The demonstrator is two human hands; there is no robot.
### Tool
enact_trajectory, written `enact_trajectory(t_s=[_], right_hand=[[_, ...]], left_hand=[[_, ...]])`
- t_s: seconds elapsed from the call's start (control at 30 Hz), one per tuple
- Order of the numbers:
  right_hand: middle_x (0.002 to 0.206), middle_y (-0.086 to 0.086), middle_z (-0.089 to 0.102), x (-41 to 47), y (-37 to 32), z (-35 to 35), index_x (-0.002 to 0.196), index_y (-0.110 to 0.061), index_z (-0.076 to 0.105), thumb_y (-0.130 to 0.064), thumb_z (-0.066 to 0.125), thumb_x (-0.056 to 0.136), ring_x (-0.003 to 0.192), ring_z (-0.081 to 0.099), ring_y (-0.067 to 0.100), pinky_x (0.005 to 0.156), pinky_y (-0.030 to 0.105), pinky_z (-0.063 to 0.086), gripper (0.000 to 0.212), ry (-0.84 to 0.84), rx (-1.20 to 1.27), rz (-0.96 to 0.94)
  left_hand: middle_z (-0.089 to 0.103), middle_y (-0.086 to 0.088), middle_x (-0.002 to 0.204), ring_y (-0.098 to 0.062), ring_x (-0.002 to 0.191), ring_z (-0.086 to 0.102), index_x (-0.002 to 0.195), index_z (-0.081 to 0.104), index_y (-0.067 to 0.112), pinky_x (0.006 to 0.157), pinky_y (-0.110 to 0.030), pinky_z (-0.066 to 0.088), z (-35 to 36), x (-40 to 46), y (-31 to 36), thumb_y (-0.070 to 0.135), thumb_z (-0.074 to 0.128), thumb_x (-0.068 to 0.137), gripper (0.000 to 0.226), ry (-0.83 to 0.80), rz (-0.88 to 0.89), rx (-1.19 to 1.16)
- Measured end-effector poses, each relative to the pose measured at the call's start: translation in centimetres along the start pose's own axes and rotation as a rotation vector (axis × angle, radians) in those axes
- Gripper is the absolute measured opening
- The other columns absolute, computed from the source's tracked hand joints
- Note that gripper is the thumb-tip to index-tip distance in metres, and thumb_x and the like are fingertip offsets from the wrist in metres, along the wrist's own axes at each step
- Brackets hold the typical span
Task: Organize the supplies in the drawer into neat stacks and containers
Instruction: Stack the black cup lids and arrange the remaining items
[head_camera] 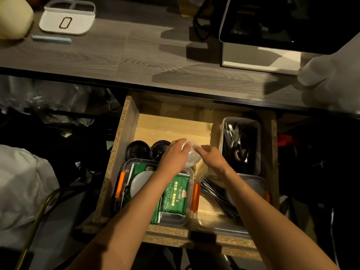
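I am reaching both bare forearms forward over the near edge of the open drawer (128, 121), and the two hands are meeting near its middle. My left hand (174, 155) is lying palm down with its fingers curling over the left rim of a stack of clear plastic lids (192, 155), gripping it, while my right hand (211, 157) is coming in from the right, its fingers bending against the stack's other side and pinching it. The stack is looking translucent, round and slightly tilted, sitting between the hands above the drawer's bare wooden floor. Just left of it, toward the drawer's left wall, two round black lids (137, 150) are lying side by side. At the near left corner a clear container with orange clips (124, 184) is holding green packets (176, 193) and a white round lid (141, 184), partly under my left forearm. At the near right corner a second clear container (255, 184) is holding dark thin sticks (220, 197). Along the right wall a pale bin (259, 133) is holding dark cutlery. Beyond the drawer, a white scale (67, 19) is sitting at the desk's (116, 55) far left corner.
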State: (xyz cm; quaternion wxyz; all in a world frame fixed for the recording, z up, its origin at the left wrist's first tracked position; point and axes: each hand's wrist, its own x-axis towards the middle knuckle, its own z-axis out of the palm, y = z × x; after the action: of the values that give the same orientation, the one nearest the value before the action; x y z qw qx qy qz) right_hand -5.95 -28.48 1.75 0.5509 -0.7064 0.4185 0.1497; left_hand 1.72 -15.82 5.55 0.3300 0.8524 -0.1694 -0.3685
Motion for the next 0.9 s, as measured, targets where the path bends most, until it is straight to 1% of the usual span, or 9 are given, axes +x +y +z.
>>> enact_trajectory(t_s=[0.13, 0.27, 0.37, 0.53, 0.6, 0.7, 0.8, 0.87, 0.9], right_hand=[[0.128, 0.005, 0.065, -2.1, 0.3, -1.5, 0.13, -0.01, 0.061, -0.044, 0.055, 0.097, 0.119, 0.059, 0.018, 0.109, 0.042, 0.043, 0.048, 0.178, 0.264, -0.064], [0.11, 0.0, 0.072, -6.0, 0.9, -3.1, 0.117, -0.019, 0.069, -0.039, 0.053, 0.099, 0.108, 0.065, 0.016, 0.099, 0.039, 0.051, 0.031, 0.283, 0.487, -0.146], [0.1, -0.007, 0.073, -9.6, 2.1, -3.7, 0.106, -0.028, 0.068, -0.029, 0.054, 0.1, 0.101, 0.068, 0.009, 0.086, 0.026, 0.053, 0.016, 0.448, 0.636, -0.133], [0.103, 0.005, 0.072, -15.0, 7.1, -4.0, 0.109, -0.015, 0.072, -0.025, 0.064, 0.093, 0.097, 0.067, 0.016, 0.085, 0.03, 0.052, 0.02, 0.7, 0.776, 0.049], [0.102, 0.007, 0.071, -15.9, 9.3, -3.9, 0.114, -0.004, 0.07, -0.024, 0.067, 0.09, 0.092, 0.066, 0.016, 0.081, 0.03, 0.051, 0.031, 0.749, 0.829, 0.134], [0.109, 0.006, 0.072, -15.7, 12.1, -3.3, 0.118, -0.006, 0.069, -0.039, 0.067, 0.078, 0.101, 0.067, 0.019, 0.093, 0.037, 0.052, 0.052, 0.764, 0.848, 0.25], [0.108, 0.006, 0.071, -15.0, 13.8, -3.1, 0.113, -0.009, 0.068, -0.03, 0.064, 0.087, 0.097, 0.066, 0.019, 0.082, 0.031, 0.05, 0.034, 0.68, 0.879, 0.308], [0.101, 0.006, 0.067, -14.6, 14.1, -3.6, 0.107, -0.011, 0.067, -0.019, 0.061, 0.094, 0.085, 0.062, 0.014, 0.073, 0.023, 0.047, 0.016, 0.67, 0.89, 0.326], [0.106, 0.009, 0.066, -14.7, 13.7, -4.0, 0.113, -0.009, 0.065, -0.014, 0.059, 0.096, 0.086, 0.062, 0.014, 0.074, 0.022, 0.046, 0.019, 0.665, 0.906, 0.327]], left_hand=[[0.047, 0.001, 0.15, -0.019, 0.135, 0.043, 0.145, 0.049, 0.022, 0.1, -0.03, 0.033, 0.2, -1.1, 1.0, 0.04, 0.035, 0.107, 0.044, 0.084, 0.055, -0.073], [0.054, 0.01, 0.131, -0.009, 0.121, 0.047, 0.137, 0.056, 0.024, 0.095, -0.026, 0.035, 1.4, -3.5, 3.3, 0.036, 0.036, 0.107, 0.038, 0.061, 0.143, -0.229], [0.061, 0.01, 0.127, -0.011, 0.118, 0.057, 0.131, 0.059, 0.029, 0.101, -0.034, 0.047, 3.4, -5.2, 4.2, 0.04, 0.04, 0.102, 0.037, 0.015, 0.157, -0.379], [0.063, 0.008, 0.12, -0.014, 0.112, 0.061, 0.129, 0.057, 0.031, 0.101, -0.046, 0.051, 8.0, -7.6, 4.0, 0.039, 0.05, 0.099, 0.032, -0.151, 0.081, -0.389], [0.061, 0.005, 0.127, -0.015, 0.118, 0.058, 0.132, 0.056, 0.028, 0.104, -0.045, 0.049, 9.7, -8.0, 3.8, 0.041, 0.053, 0.098, 0.037, -0.207, 0.037, -0.357], [0.056, 0.0, 0.136, -0.02, 0.127, 0.052, 0.138, 0.052, 0.018, 0.109, -0.043, 0.042, 12.0, -7.9, 3.5, 0.046, 0.055, 0.097, 0.05, -0.271, -0.045, -0.267], [0.052, -0.004, 0.142, -0.024, 0.13, 0.049, 0.141, 0.047, 0.016, 0.111, -0.049, 0.04, 13.7, -8.2, 3.1, 0.07, 0.053, 0.078, 0.084, -0.362, -0.144, -0.271], [0.05, -0.004, 0.143, -0.026, 0.131, 0.047, 0.144, 0.042, 0.014, 0.111, -0.05, 0.039, 14.9, -8.0, 2.6, 0.071, 0.053, 0.07, 0.093, -0.39, -0.21, -0.312], [0.05, -0.005, 0.142, -0.026, 0.13, 0.048, 0.143, 0.042, 0.013, 0.111, -0.05, 0.04, 15.6, -7.7, 2.5, 0.07, 0.054, 0.068, 0.095, -0.388, -0.227, -0.321]])
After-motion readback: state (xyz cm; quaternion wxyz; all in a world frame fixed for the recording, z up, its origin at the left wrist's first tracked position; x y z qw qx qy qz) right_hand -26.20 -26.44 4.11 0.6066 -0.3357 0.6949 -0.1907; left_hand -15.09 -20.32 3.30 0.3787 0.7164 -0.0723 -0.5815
